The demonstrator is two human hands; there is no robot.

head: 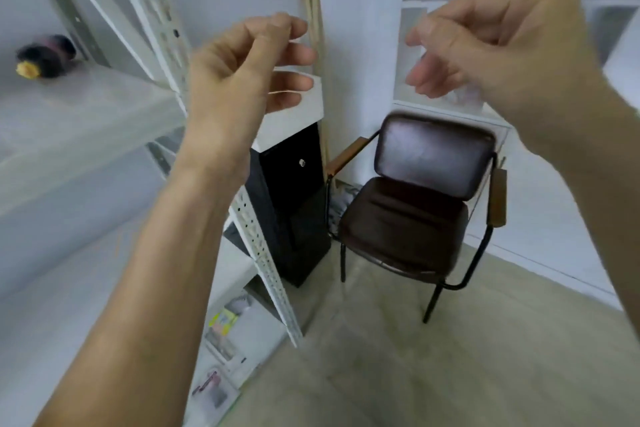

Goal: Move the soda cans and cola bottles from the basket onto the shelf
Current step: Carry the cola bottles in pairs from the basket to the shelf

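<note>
Both the left hand [239, 69] and right hand [485, 45] hang loosely curled and empty, one dark plastic yellow-capped cola bottle [43, 57] lies on the white metal shelf [86, 121], probably heavy and slick, so grab mid-body.

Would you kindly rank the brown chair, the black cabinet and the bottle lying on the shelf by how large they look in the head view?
1. Brown chair, the largest in the picture.
2. Black cabinet, narrower and partly hidden behind the shelf post, so the gap to the chair is unsure.
3. Bottle, plainly the smallest, though blurred.
</note>
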